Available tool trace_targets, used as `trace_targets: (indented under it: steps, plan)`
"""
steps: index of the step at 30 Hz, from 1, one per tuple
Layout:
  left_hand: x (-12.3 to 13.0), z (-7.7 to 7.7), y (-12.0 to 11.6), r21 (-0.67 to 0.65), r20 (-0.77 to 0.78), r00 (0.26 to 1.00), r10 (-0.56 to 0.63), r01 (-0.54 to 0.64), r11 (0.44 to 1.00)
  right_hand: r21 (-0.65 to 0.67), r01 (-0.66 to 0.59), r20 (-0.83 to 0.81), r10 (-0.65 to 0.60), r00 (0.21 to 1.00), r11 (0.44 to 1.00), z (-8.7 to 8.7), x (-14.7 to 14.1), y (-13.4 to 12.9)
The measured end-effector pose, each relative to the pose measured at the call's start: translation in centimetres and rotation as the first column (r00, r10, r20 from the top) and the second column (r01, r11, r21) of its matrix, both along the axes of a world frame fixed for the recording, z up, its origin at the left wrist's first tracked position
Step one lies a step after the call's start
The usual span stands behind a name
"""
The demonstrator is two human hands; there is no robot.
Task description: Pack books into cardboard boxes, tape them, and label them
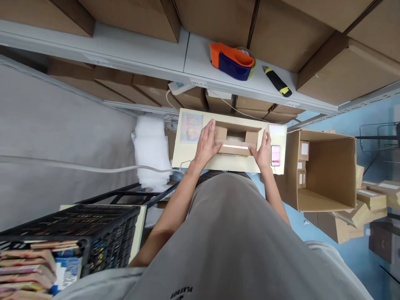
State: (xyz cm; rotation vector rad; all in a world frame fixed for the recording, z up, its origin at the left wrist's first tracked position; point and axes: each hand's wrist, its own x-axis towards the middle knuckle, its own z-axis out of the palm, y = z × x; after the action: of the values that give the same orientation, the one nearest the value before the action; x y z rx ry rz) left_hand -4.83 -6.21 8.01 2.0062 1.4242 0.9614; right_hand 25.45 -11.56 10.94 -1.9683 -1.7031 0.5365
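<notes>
A small cardboard box with its flaps up lies on the pale yellow worktable in front of me. A white strip runs along its near side. My left hand grips the box's left end, thumb on the near flap and fingers along the side. At the opposite end my right hand holds the box in the same way, thumb at the near edge. To the right of that hand lies a phone with a lit screen. A colourful printed sheet is left of my left hand.
A shelf above the table carries an orange and blue tape dispenser, a black and yellow utility knife and large cartons. An open carton with small boxes stands right. White packing sheets and a black crate are left.
</notes>
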Motion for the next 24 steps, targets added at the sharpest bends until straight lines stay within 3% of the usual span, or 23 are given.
trace_targets:
  steps: [4,9,17,20,24]
  plan:
    - [-0.1,0.5,-1.0,-0.031,-0.037,0.998,0.042,-0.043,0.999,0.01,-0.062,0.013,0.062,0.998,0.998,0.0,0.6,-0.4]
    - [-0.2,0.3,-2.3,-0.063,-0.019,0.995,0.096,-0.097,0.993,0.0,-0.089,-0.01,0.089,0.996,0.996,-1.3,1.0,-0.9]
    - [1.0,-2.2,1.4,-0.197,0.016,0.977,0.214,-0.207,0.958,0.034,0.028,-0.234,-0.019,0.972,0.999,-4.0,-0.1,2.7]
    - [1.2,-3.2,2.1,-0.212,0.08,0.977,0.197,-0.177,0.961,0.002,0.049,-0.285,-0.046,0.957,0.999,-4.6,-0.4,4.1]
    - [1.5,-3.4,2.4,-0.251,0.14,0.972,0.19,-0.151,0.956,-0.012,0.056,-0.314,-0.057,0.948,0.998,-4.7,-0.2,4.7]
